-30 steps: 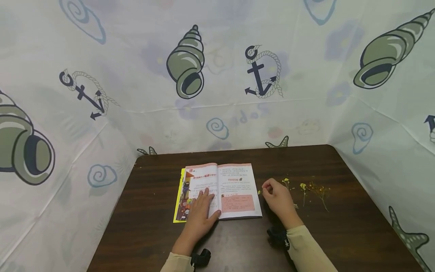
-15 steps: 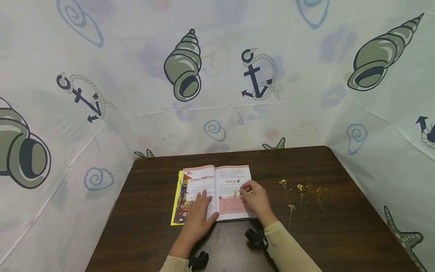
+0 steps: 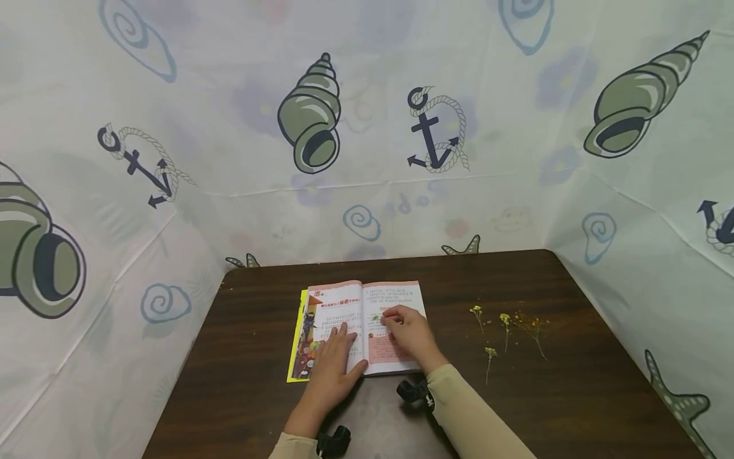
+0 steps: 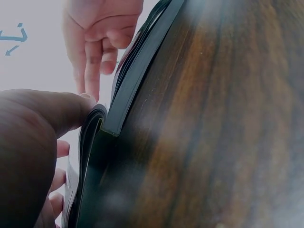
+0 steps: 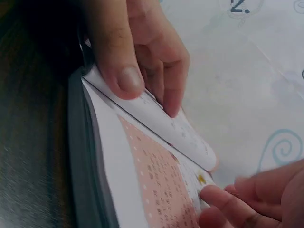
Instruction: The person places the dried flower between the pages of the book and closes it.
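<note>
An open book point(image 3: 392, 292) with printed pages lies on the dark wooden table. My left hand point(image 3: 332, 366) rests with spread fingers on its left page, the thumb near the fold at the lower edge. Over the right page, my right hand point(image 3: 411, 333) pinches a small yellow flower sprig point(image 5: 201, 179) between thumb and fingertips. The flower head is close to the page, above the pink text box; its stem is mostly hidden by the fingers. In the right wrist view, the left thumb point(image 5: 129, 80) presses by the book's curved fold.
To the right of the book lie several dried flower sprigs: a yellow one point(image 3: 505, 322), a branching brownish one point(image 3: 533, 328), and others nearby. A yellow cover edge point(image 3: 298, 347) shows under the book's left side. Patterned cloth point(image 3: 378, 210) surrounds the table point(image 3: 241, 357).
My right hand has moved left from beside the loose sprigs onto the right page, carrying the flower sprig toward the fold. My left hand has stayed on the left page.
</note>
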Demonstrator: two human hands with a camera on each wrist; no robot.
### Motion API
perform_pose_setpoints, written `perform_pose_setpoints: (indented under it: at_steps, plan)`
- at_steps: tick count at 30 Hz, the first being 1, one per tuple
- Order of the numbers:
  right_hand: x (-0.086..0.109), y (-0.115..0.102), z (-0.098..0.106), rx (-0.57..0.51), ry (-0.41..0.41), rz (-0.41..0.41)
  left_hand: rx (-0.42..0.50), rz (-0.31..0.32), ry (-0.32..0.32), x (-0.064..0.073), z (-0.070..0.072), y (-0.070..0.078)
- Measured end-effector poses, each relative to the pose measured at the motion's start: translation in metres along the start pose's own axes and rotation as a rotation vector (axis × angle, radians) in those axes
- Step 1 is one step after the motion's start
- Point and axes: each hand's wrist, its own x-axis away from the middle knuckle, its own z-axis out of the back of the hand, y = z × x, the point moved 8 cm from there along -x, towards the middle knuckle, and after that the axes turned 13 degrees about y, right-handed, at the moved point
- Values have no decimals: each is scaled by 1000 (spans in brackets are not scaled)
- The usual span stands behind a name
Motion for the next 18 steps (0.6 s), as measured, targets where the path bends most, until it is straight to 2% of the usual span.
perform_pose_setpoints:
  at_steps: [5, 12, 18]
  plan:
    - [5, -4, -3, 104, -40, 75, 5, 7, -6, 1, 0, 0]
    - [4, 3, -5, 143, -65, 85, 6, 9, -18, 1, 0, 1]
    - [3, 5, -9, 199, -114, 145, 2, 10, -23, 0, 0, 1]
